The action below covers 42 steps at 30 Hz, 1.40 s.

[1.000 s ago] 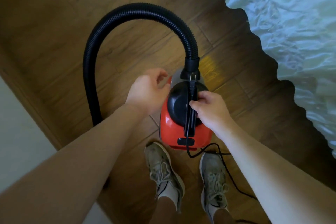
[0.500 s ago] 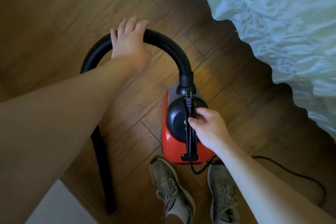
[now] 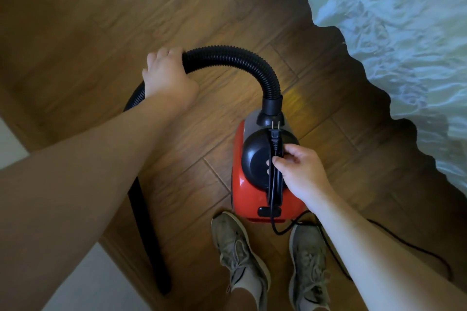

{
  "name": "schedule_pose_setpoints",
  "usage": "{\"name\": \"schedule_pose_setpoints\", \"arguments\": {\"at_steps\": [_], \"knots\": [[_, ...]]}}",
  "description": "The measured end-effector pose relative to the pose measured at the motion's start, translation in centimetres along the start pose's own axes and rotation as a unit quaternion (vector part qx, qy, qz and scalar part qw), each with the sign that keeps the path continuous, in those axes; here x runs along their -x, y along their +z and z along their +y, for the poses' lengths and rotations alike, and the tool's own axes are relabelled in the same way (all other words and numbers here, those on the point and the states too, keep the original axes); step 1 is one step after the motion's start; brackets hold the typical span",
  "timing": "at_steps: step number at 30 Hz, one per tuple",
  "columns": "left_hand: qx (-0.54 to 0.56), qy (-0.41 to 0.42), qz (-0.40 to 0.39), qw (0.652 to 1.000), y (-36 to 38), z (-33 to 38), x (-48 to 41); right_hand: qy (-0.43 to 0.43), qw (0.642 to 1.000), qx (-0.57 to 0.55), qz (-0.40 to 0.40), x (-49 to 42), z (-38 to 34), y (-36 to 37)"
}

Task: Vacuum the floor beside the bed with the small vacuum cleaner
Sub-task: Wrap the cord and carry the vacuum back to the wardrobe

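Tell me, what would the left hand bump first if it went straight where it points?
The black hose, which the left hand grips. Past it, probably just wooden floor, though depth is unclear.

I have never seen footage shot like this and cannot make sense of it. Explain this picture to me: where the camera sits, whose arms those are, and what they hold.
No machine is at work here. A person wears a camera on the head, looking down, so the arms and the shoes are their own. The left hand grips the black ribbed hose. The right hand holds the handle on top of the small red vacuum cleaner. Its plug lies along that handle with prongs bare, so it is not plugged in. Below is the wooden floor; the bed is at the right.
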<state>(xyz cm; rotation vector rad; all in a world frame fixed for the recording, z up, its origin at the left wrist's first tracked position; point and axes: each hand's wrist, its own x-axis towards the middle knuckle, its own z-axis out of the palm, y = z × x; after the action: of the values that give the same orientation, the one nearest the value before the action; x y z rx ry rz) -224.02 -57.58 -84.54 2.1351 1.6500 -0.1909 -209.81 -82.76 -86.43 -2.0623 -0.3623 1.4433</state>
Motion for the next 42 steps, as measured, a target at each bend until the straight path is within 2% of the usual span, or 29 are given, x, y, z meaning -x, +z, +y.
{"name": "schedule_pose_setpoints", "arguments": {"at_steps": [7,10,15,21,26,30,35,42], "knots": [[0.107,-0.065,-0.042,0.991,-0.9,-1.2,5.3,-0.004,1.0,-0.014,-0.005,0.1,0.0,0.1],[0.152,-0.065,-0.055,0.985,-0.9,-1.9,7.5,-0.01,1.0,-0.018,0.001,0.2,-0.1,0.2],[0.125,-0.095,-0.039,0.987,0.0,-3.3,10.0,-0.012,0.999,-0.03,0.006,0.3,0.0,0.4],[0.168,-0.149,-0.061,0.972,1.5,-4.9,13.0,-0.024,0.999,-0.023,0.0,0.0,0.5,0.4],[0.304,-0.182,-0.084,0.931,2.8,-4.8,16.3,-0.021,0.999,-0.034,-0.001,0.0,0.7,0.4],[0.351,-0.175,-0.087,0.916,3.6,-4.1,18.1,-0.022,0.999,-0.036,0.002,0.1,0.8,0.5],[0.351,-0.162,-0.069,0.92,4.8,-3.7,19.3,-0.027,0.999,-0.037,0.006,0.3,0.9,0.6],[0.343,-0.192,-0.063,0.917,6.6,-3.7,20.6,-0.042,0.999,-0.019,0.015,0.6,1.0,1.0]]}}
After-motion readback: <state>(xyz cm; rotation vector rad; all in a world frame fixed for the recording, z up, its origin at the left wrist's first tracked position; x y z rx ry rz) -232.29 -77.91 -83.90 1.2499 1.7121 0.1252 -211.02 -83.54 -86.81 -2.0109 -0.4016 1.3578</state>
